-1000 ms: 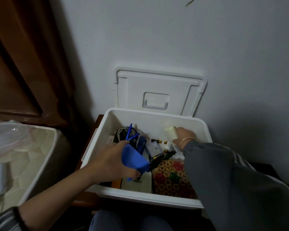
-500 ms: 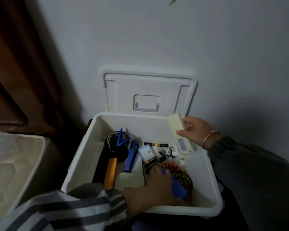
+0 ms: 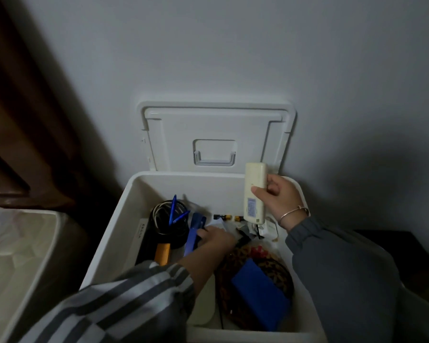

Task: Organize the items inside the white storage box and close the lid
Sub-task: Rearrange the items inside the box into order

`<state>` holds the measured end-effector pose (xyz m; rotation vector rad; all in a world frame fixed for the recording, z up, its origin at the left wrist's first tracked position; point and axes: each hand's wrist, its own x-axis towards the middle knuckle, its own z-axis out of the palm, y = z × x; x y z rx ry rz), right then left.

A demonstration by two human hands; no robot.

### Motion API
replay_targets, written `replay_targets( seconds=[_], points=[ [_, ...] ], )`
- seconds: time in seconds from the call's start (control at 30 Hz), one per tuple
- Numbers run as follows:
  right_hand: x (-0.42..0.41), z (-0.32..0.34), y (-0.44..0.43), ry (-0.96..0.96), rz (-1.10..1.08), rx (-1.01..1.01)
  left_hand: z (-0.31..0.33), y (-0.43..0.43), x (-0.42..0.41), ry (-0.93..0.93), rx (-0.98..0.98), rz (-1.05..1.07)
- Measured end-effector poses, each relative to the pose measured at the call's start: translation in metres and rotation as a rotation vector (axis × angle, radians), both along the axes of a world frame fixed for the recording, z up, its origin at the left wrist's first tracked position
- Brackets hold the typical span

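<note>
The white storage box (image 3: 134,194) stands open, its lid (image 3: 216,129) leaning upright against the wall. My right hand (image 3: 280,199) holds a cream remote (image 3: 254,191) upright over the box's back right corner. My left hand (image 3: 216,240) reaches into the middle of the box and rests on small items beside a blue stapler-like tool (image 3: 192,233); its grip is hidden. A blue pouch (image 3: 260,295) lies on a round patterned piece (image 3: 265,258) at the front right. A black holder (image 3: 169,219) with cables and blue pens sits at the back left.
Loose batteries (image 3: 223,216) lie along the back wall of the box. An orange-handled tool (image 3: 162,253) and a flat white device (image 3: 204,305) lie near the front. A pale container (image 3: 22,256) stands to the left, below dark wooden panelling (image 3: 22,120).
My left hand let go of the blue pouch on the patterned piece and moved back to the box's middle. My right hand lifted the remote and turned it upright.
</note>
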<state>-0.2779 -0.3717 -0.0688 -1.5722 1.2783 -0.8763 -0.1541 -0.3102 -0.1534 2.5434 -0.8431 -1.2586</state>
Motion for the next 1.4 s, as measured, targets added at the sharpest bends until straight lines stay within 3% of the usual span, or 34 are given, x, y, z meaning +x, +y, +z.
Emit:
replay_targets(
  seconds=[0.17, 0.33, 0.47, 0.6, 0.7, 0.8, 0.9, 1.1, 1.33, 1.4],
  points=[
    [-0.003, -0.006, -0.006, -0.021, -0.053, -0.055, -0.005, -0.015, -0.019, 0.03, 0.009, 0.027],
    [-0.006, -0.012, -0.01, -0.036, -0.07, -0.046, -0.004, -0.007, -0.013, 0.075, -0.219, -0.186],
    [-0.005, -0.013, -0.01, -0.024, -0.043, -0.026, -0.002, 0.004, 0.006, 0.228, -0.357, -0.427],
    [-0.002, -0.015, -0.007, 0.049, 0.016, -0.04, 0.006, 0.018, 0.032, -0.213, -0.367, -0.732],
    [0.003, -0.019, -0.001, 0.167, 0.067, -0.053, 0.01, 0.03, 0.059, -0.635, -0.386, -1.1],
    [0.011, -0.024, 0.008, 0.259, 0.208, -0.071, 0.004, 0.042, 0.084, -0.883, -0.304, -1.436],
    [0.018, -0.025, 0.014, 0.425, 0.366, -0.158, 0.0, 0.05, 0.096, -1.005, -0.269, -1.573],
    [0.026, -0.026, 0.017, 0.663, 0.625, -0.389, 0.002, 0.043, 0.109, -1.098, -0.328, -1.641],
    [0.035, -0.038, 0.019, 0.937, 1.084, -0.779, 0.007, 0.036, 0.116, -1.054, -0.346, -1.649],
    [0.039, -0.041, 0.019, 0.894, 1.135, -0.892, 0.01, 0.036, 0.117, -1.055, -0.345, -1.641]
  ],
)
